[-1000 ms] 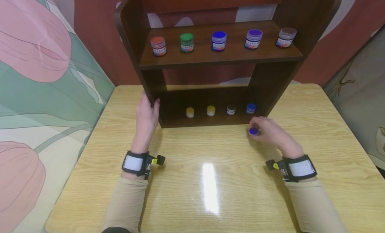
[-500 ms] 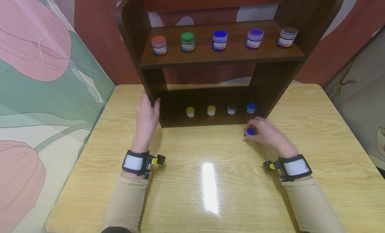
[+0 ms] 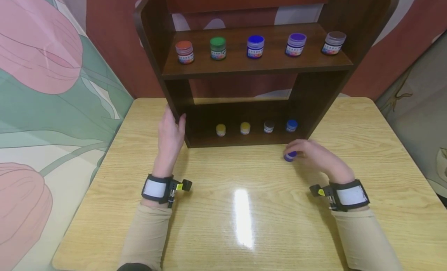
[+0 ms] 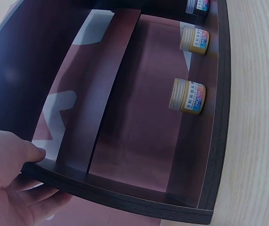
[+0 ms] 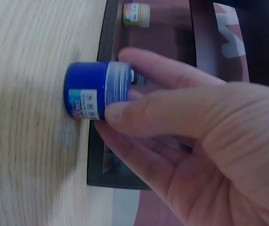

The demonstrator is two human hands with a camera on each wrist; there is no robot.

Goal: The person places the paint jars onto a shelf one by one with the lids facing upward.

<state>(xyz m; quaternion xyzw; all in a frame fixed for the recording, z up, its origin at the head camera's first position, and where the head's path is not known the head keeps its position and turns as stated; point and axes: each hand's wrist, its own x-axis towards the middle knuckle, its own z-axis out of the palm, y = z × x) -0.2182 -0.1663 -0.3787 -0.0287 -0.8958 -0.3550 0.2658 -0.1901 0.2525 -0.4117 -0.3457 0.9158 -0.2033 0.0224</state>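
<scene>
My right hand (image 3: 314, 156) is at a small blue paint jar (image 3: 290, 157), just in front of the shelf's lower right end. In the right wrist view its thumb and fingers are loosely around the clear lid of the blue jar (image 5: 85, 89), thumb touching the lid's edge. My left hand (image 3: 170, 135) holds the left side panel of the dark brown wooden shelf (image 3: 244, 71). In the left wrist view the thumb (image 4: 33, 153) lies over the panel's edge, with fingers on the outer side.
Two yellow jars (image 3: 245, 128), a dark jar (image 3: 268, 127) and a blue-lidded jar (image 3: 291, 125) stand in a row on the lower board. Above stand several jars, including a red one (image 3: 184, 52) and a green one (image 3: 218, 48). The shelf stands on a pale wooden table (image 3: 209, 209).
The blue jar has shifted slightly left along the front of the shelf. My right hand moved left with it, then back a little right, its grip looser. The left hand stays put.
</scene>
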